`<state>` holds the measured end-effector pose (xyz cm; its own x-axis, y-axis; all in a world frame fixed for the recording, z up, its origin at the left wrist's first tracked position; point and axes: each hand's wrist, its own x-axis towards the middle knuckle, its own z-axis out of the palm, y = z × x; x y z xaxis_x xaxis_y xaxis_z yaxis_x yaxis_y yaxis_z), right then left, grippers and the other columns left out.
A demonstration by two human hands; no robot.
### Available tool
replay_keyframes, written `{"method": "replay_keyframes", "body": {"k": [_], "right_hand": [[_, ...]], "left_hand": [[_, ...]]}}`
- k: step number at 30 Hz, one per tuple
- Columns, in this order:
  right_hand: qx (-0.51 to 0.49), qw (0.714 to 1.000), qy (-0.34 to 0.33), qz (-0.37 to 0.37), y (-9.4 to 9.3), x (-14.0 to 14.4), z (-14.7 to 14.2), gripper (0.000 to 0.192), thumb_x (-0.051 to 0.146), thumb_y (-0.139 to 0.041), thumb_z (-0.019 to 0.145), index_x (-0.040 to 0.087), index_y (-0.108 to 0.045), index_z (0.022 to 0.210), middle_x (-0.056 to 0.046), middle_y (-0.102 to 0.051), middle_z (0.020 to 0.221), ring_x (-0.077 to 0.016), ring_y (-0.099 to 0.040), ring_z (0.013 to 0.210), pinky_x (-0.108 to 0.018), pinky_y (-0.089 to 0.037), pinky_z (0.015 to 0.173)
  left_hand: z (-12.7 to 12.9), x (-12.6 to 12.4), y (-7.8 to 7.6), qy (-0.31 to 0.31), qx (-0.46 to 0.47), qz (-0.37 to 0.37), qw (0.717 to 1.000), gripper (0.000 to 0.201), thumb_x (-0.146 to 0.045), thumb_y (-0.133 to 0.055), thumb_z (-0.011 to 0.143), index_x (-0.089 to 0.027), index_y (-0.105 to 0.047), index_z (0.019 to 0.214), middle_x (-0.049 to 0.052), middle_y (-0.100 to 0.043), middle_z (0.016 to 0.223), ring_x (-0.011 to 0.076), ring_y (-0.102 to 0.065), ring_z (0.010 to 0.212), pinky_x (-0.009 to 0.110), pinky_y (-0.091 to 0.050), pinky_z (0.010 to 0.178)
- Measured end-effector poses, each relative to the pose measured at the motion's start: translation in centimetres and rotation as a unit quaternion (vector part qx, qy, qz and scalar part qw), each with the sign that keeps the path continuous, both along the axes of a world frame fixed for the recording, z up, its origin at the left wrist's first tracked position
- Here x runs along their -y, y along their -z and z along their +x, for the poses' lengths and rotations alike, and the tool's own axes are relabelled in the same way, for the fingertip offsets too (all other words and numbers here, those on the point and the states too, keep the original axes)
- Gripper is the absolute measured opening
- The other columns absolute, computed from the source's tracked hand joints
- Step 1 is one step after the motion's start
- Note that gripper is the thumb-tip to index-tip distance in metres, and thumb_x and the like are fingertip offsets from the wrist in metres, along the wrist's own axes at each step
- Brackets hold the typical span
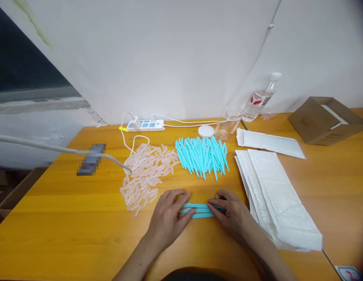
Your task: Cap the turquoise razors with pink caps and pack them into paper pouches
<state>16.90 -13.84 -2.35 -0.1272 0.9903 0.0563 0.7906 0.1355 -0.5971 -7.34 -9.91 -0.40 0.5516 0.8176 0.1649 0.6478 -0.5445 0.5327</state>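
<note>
My left hand is closed, thumb and fingers around the left end of a few flat turquoise plastic sticks that lie side by side, crosswise in front of me. At their right end my right hand is closed too, its thumb and fingertips pinching the sticks. The fingers hide both ends. Just beyond my hands lies a heap of the same turquoise sticks, slim and tapering to a point. To its left, near my left hand, spreads a loose pile of small pale pink plastic pieces.
White padded envelopes lie stacked at the right, with another envelope behind. Against the wall stand a power strip, a clear jar, its white lid, a water bottle and a cardboard box. A white cable crosses at left near a phone.
</note>
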Motion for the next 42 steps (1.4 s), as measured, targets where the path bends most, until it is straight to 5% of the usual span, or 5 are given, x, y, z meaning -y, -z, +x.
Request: {"method": "replay_keyframes", "body": {"k": [5, 13, 26, 32, 42], "right_hand": [[-0.023, 0.994, 0.108, 0.007, -1.4, -1.0, 0.0, 0.032, 0.037, -0.048, 0.099, 0.019, -0.075, 0.098, -0.011, -0.067, 0.09, -0.0224, -0.062, 0.08, -0.035, -0.046, 0.076], [0.09, 0.961, 0.26, 0.039, -2.2, -7.4, -0.5, 0.033, 0.036, -0.054, 0.096, 0.009, -0.068, 0.111, -0.016, -0.071, 0.098, -0.0252, -0.065, 0.087, -0.033, -0.043, 0.075], [0.068, 0.962, 0.261, 0.035, -3.2, -8.3, 0.0, 0.022, 0.027, -0.048, 0.093, 0.016, -0.067, 0.09, -0.013, -0.07, 0.095, -0.0234, -0.062, 0.083, -0.033, -0.04, 0.072], [-0.225, 0.964, 0.069, -0.126, -3.6, -5.2, -0.4, 0.023, 0.041, -0.042, 0.098, 0.023, -0.053, 0.091, 0.001, -0.057, 0.074, -0.0157, -0.051, 0.067, -0.027, -0.038, 0.063], [-0.172, 0.97, -0.036, -0.169, -2.3, -3.8, -2.0, 0.019, 0.029, -0.039, 0.099, 0.022, -0.048, 0.084, 0.006, -0.045, 0.069, -0.0124, -0.04, 0.062, -0.027, -0.028, 0.058]], "left_hand": [[0.8, 1.3, 1.8, 0.152, -0.073, 0.072, 0.983, 0.05, -0.025, -0.051, 0.101, -0.024, -0.044, 0.15, 0.006, -0.049, 0.154, 0.0313, -0.039, 0.147, 0.059, -0.034, 0.119], [-0.4, 2.6, 1.9, 0.175, -0.088, 0.065, 0.979, 0.052, -0.018, -0.046, 0.102, -0.022, -0.04, 0.153, 0.007, -0.049, 0.154, 0.028, -0.038, 0.147, 0.058, -0.034, 0.12], [-5.9, -2.1, -0.7, -0.073, 0.039, 0.038, 0.996, 0.036, -0.029, -0.055, 0.099, -0.025, -0.062, 0.134, 0.01, -0.06, 0.139, 0.0258, -0.056, 0.131, 0.042, -0.045, 0.111], [-8.9, -4.2, -1.9, -0.106, -0.036, -0.013, 0.994, 0.027, -0.035, -0.053, 0.099, -0.026, -0.076, 0.107, 0.006, -0.071, 0.106, 0.0205, -0.066, 0.097, 0.03, -0.052, 0.085], [-7.7, -3.1, -2.5, -0.115, -0.205, -0.035, 0.971, 0.021, -0.025, -0.053, 0.092, -0.027, -0.074, 0.09, 0.003, -0.074, 0.094, 0.0205, -0.068, 0.084, 0.028, -0.043, 0.069]]}}
